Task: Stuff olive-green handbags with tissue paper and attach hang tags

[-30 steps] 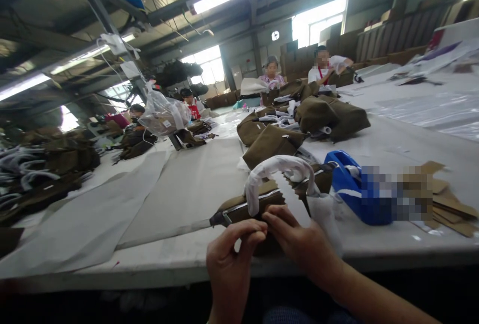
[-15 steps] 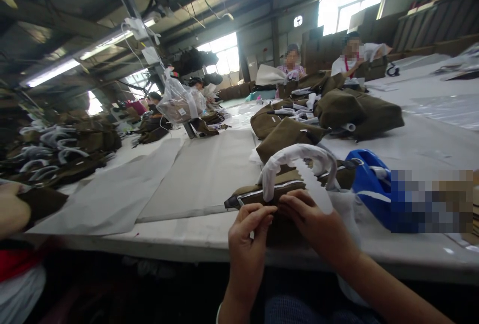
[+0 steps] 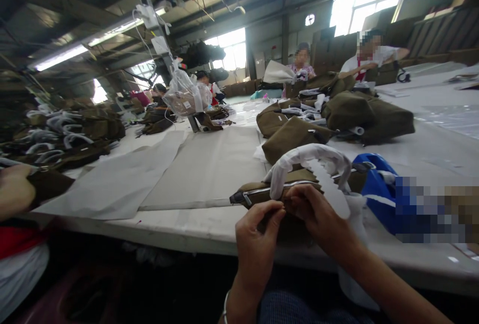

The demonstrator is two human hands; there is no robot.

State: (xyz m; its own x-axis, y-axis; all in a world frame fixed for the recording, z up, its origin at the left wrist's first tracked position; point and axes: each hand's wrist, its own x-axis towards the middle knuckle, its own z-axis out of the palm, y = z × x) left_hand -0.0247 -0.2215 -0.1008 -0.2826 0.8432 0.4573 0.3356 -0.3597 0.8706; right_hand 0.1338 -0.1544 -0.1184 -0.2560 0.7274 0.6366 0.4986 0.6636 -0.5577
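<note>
At the table's front edge an olive-brown handbag lies with its silver zipper facing up. One of its handles arches over the top, wrapped in white padding, and a jagged-edged white strip hangs from the wrapping. My left hand is closed in a pinch at the bag's near side, thumb against forefinger. Close beside it, my right hand is closed too, fingertips at the bag just below the zipper. Whatever small thing is between the fingertips is hidden.
A blue plastic container stands right of the bag. More brown bags are piled beyond it, others at far left. Paper sheets cover the table leftward. A neighbour's arm enters at left; co-workers sit across.
The scene has shifted slightly to the right in view. Both hands stay at the same spot on the bag, with the fingers slightly rearranged. A co-worker across the table has changed posture.
</note>
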